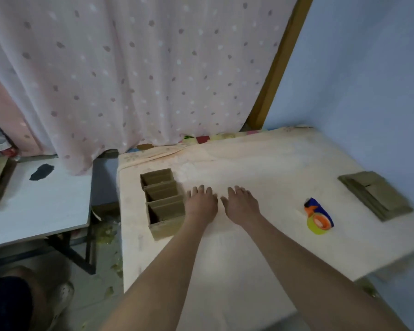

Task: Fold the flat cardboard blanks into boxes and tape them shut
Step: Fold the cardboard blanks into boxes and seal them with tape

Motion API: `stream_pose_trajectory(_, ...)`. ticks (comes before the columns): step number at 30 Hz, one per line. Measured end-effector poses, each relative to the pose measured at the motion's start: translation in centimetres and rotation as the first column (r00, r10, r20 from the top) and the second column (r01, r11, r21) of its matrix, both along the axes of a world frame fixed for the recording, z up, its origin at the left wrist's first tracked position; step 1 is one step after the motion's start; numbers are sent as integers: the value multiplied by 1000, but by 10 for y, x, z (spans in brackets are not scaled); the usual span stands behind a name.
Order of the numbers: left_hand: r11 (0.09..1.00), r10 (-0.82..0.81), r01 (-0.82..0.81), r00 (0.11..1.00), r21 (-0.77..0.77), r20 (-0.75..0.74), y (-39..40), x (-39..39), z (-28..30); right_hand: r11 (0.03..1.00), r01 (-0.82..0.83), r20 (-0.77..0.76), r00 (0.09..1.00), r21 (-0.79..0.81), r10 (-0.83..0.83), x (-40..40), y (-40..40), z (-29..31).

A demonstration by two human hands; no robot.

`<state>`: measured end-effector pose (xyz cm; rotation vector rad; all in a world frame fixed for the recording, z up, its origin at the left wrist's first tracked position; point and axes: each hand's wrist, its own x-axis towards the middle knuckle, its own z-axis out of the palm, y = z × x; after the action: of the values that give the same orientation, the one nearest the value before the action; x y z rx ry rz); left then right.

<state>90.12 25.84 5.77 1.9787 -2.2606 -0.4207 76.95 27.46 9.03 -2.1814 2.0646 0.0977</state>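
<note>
Hands lie flat side by side in the head view, the only view there is. The left hand [201, 201] and the right hand [242, 204] both rest palm down on the pale cloth-covered table [261, 163], fingers straight and spread, grasping nothing. They sit nearly touching at the thumbs, which reads as a pause between pieces, not a fold in progress.

Just to the left of the left hand, almost against it, stands a row of three folded boxes [163, 199], tops open and upward, lined up one behind another. Parked tight together there, they seem to be work set aside: shaped, but from this angle I cannot tell whether their bottoms are taped. Their open tops suggest the closing step is still owed.

To the right of the right hand, clear of it, lies the tape dispenser [318, 217], blue and orange with a yellowish roll, on its side. It sits on the right hand's side, a sensible place for the hand that would probably wield it. Farther right, well apart from both hands, the stack of flat blanks [375, 195] lies near the table's edge, several sheets deep. So the layout runs as a line: raw stock far right, tool between, done pieces left.

Beyond the fingertips hangs a dotted curtain [141, 80]. Left of the boxes, across a gap, stands a white side table [46, 206] with a dark patch on it.

My guess is the next reach goes right, for a blank or the tape.
</note>
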Motion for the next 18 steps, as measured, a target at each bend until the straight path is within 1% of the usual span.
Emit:
stream_pose_trajectory(3, 998, -58, 58, 998, -8, -20, 13, -34, 8, 997, 69, -2, 998, -22, -69, -34, 18, 12)
stream_pose_trajectory(9, 983, -168, 168, 986, -67, 7, 18, -102, 26, 987, 149, -2, 989, -64, -150, -107, 35, 32)
stream_pose_trajectory(13, 974, -218, 218, 976, -63, 17, 16, -162, 29, 982, 167, 30, 986, -85, -165, -161, 39, 38)
stream_pose_trajectory(18, 968, -243, 246, 969, -58, 46, 11, -252, 28, 976, 184, 28, 983, -114, -182, -258, 39, 39)
